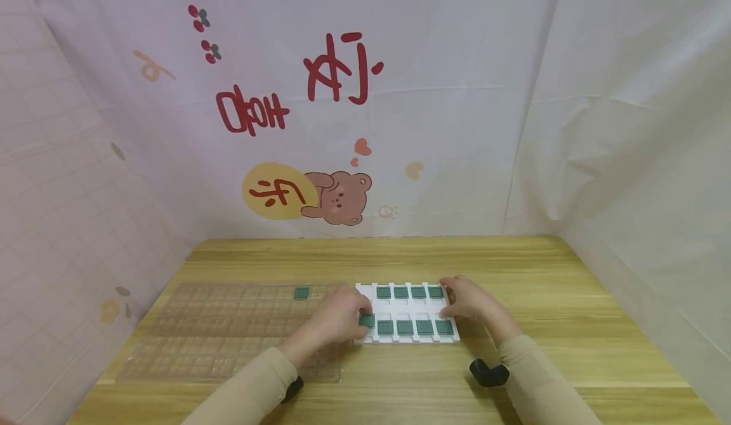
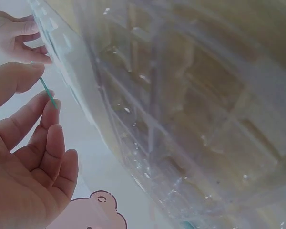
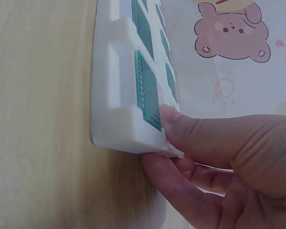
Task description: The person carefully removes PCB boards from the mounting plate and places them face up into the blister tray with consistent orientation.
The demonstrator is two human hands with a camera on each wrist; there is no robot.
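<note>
Head view: eight green chips (image 1: 405,327) sit in the white tray (image 1: 411,309); the left hand (image 1: 339,314) pinches a ninth chip (image 1: 367,321) at the front-left slot. The back-left slot looks bare, and one loose chip (image 1: 301,293) lies in the clear tray (image 1: 217,330), so filling seems nearly done.

Left wrist view: thumb and fingertips grip that ninth chip's edges.

Right wrist view: the right hand (image 3: 238,152) holds the white tray's end.

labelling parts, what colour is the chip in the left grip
Green; the chip shows its face best in the head view.
</note>
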